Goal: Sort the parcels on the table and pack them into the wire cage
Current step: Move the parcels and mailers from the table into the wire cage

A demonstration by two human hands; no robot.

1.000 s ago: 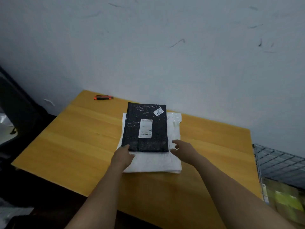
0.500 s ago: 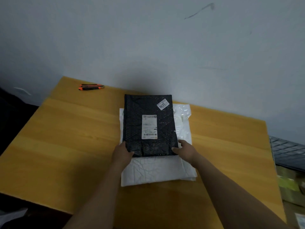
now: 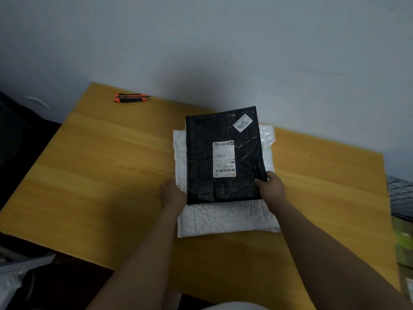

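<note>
Up against a scuffed grey wall [image 3: 201, 41] sits a yellow wood table [image 3: 100, 175]. Orange cutters [image 3: 131, 98] lie at the far left corner. Middle-right, a black parcel [image 3: 207, 153] lies on a bigger white parcel [image 3: 223, 218], labels up. Right hand [image 3: 271, 186] pinches the black parcel's near right corner, thumb on top. Left hand [image 3: 173, 193] is at its near left edge, resting on the white parcel. Its fingertips are hidden under the black one, so can't tell the grip. The cage [image 3: 400, 198] pokes in at the right edge, just off the table, with something greenish and blurry below its mesh. Wide wood stretches left of the parcels, a narrower strip to the right.
</note>
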